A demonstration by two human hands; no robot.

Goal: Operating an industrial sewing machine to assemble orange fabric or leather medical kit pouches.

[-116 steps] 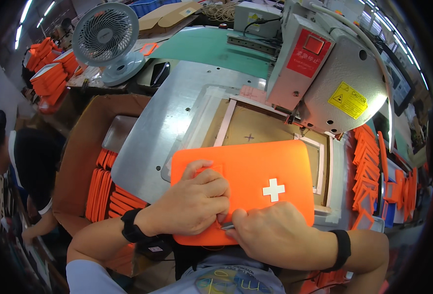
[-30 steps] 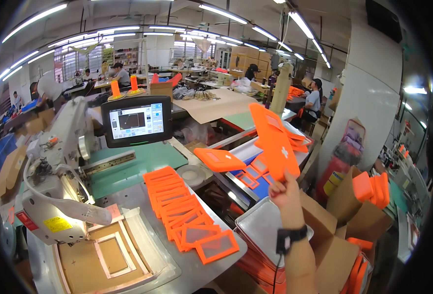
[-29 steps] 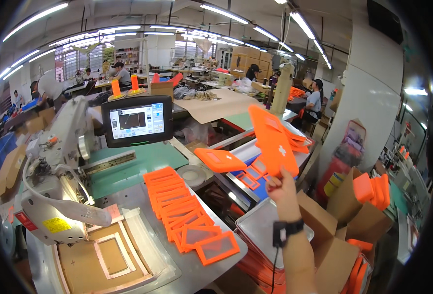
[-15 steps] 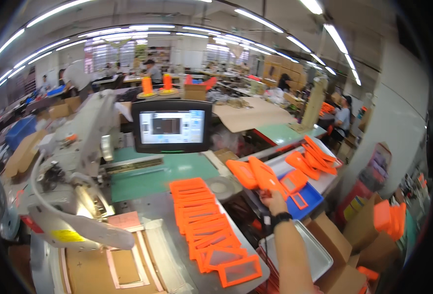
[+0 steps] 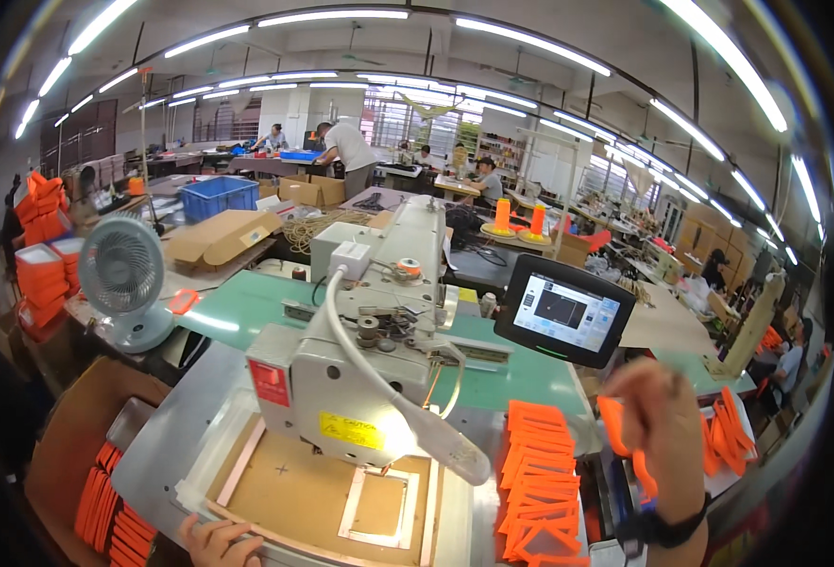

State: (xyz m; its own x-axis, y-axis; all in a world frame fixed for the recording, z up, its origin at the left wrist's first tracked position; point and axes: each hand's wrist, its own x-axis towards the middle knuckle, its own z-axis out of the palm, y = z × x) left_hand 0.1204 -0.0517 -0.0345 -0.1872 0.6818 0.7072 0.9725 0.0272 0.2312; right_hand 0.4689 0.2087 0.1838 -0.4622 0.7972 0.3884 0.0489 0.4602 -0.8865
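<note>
At the lower edge, my left hand (image 5: 217, 543) lies with its fingers spread over the near edge of a brown template board (image 5: 304, 482) framed in pale strips. My right hand (image 5: 658, 416), with a dark band at the wrist, is raised at the right, smeared by motion. Its fingers look bent, but I cannot make out anything in them. Behind it are orange pouch-like pieces (image 5: 613, 425). Between my hands, a sewing machine head (image 5: 341, 387) with a lit lamp stands over the board. To its right lies an overlapping row of orange frames (image 5: 540, 482) with clear windows.
A control screen (image 5: 566, 310) stands behind the orange row. At the left are a grey fan (image 5: 122, 279), stacked orange pieces (image 5: 44, 279) and a carton (image 5: 77, 454) by more orange pieces. Farther back are a blue crate (image 5: 219, 197) and people at tables.
The view has swung left. My right hand has drawn back from the orange pieces by the blue tray and risen. My left hand has come into view on the board's edge.
</note>
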